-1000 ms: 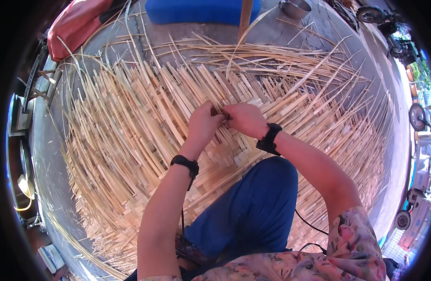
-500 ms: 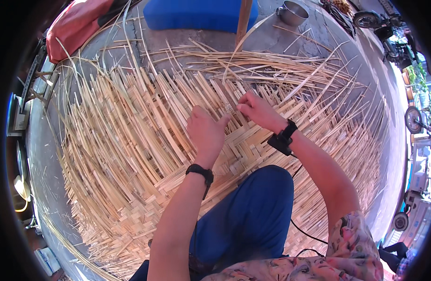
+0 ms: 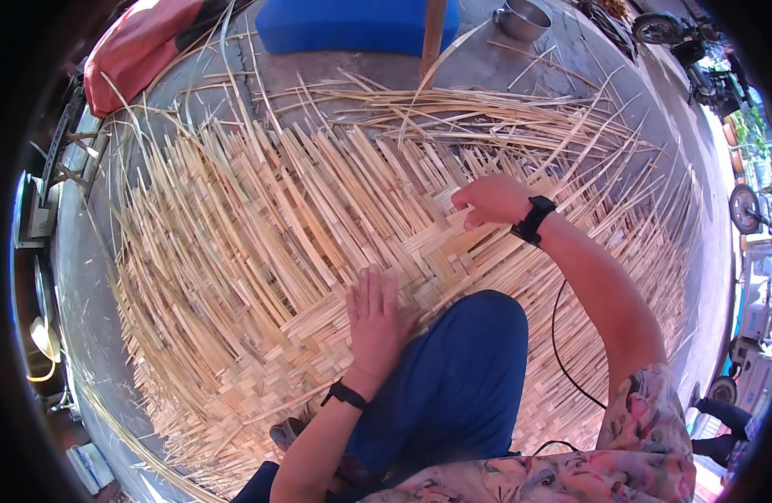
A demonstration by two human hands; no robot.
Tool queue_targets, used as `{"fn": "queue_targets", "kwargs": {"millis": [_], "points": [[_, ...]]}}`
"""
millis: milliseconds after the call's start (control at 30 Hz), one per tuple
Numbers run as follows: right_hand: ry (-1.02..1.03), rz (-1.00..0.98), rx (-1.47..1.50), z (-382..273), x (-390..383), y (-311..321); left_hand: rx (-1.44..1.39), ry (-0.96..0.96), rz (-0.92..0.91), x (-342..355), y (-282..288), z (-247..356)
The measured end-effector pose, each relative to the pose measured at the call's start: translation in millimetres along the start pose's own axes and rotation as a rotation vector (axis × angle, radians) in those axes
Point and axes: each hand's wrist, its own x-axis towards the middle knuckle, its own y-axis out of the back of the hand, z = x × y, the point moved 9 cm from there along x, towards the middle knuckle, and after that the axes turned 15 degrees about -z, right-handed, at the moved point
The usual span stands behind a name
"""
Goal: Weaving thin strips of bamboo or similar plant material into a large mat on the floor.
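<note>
Beneath both hands spreads a large woven mat of pale bamboo strips (image 3: 260, 335), its finished crisscross weave nearer me and its long strips loose and unwoven on the far side. My left hand (image 3: 376, 323) lies flat on the weave beside my knee, fingers stretched out and holding nothing. Farther right, my right hand (image 3: 495, 201) is bent over the weave with its fingers curled together. It appears to pinch a bamboo strip (image 3: 428, 237) running leftward across the weave; the fingertips are partly hidden. Each wrist wears a black band.
Loose strips (image 3: 487, 109) lie piled past the mat's far edge. Behind them are a blue block-shaped thing (image 3: 344, 27), a wooden post (image 3: 433, 42) and a metal pot (image 3: 524, 21). Red cloth (image 3: 134, 63) sits far left, a motorbike (image 3: 696, 59) far right. A black cable (image 3: 562, 352) hangs near my right arm.
My left hand has drawn back toward my knee and flattened onto the weave. My right hand has moved right and slightly nearer, away from the unwoven strips.
</note>
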Motion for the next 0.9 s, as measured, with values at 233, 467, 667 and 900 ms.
{"fn": "queue_targets", "kwargs": {"millis": [233,467,667,900], "points": [[0.147,0.05,0.227,18,8,-6,0.065,0.014,-0.016,-6,-14,2],[0.178,0.261,0.258,2,1,12,0.253,-0.232,-0.01,-40,-33,21],[0.041,0.348,-0.026,-7,-4,21,0.098,-0.068,0.069,-23,-10,15],[0.041,0.613,-0.081,-27,-16,35,0.072,0.056,-0.006,-10,-22,11]]}}
